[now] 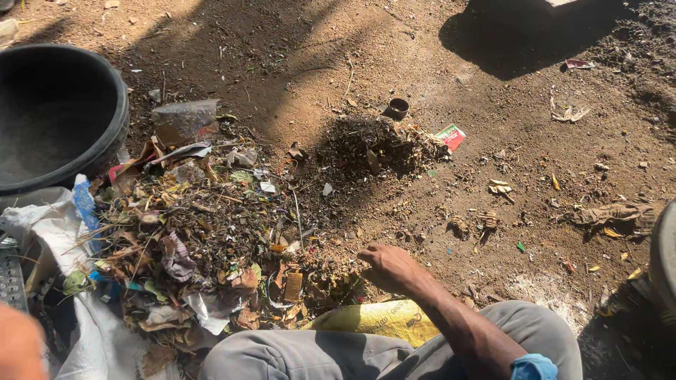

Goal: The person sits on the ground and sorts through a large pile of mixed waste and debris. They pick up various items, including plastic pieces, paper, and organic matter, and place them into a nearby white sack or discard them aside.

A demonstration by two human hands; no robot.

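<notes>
Head view only, looking down at a seated person's grey trousered legs (394,352) on bare dirt ground (422,63); right hand (389,267) reaches forward from a blue cuff (533,367), knuckles up, fingers curled down onto the soil at the near edge of the big litter pile (204,232); fingertips are hidden under the hand, so whether it pinches anything I cannot tell; it looks loosely bunched, not spread; likely set there because the pile's edge is within easy reach of the lap. Left hand (20,348) is just a blurred patch at the bottom left corner, grip cannot be told. The litter pile is dry leaves, twigs, torn wrappers and scraps of plastic, lying partly on a white sack (49,225) that seems spread beneath to catch it; 1 black tub (60,112) stands open just beyond, near enough to take sorted bits. A 2nd smaller heap of dark fine debris (377,144) sits apart on the ground, with a red and green packet (451,136) at its edge and a small dark cap (398,108) just behind; a yellow bag (377,318) lies between the knees.
</notes>
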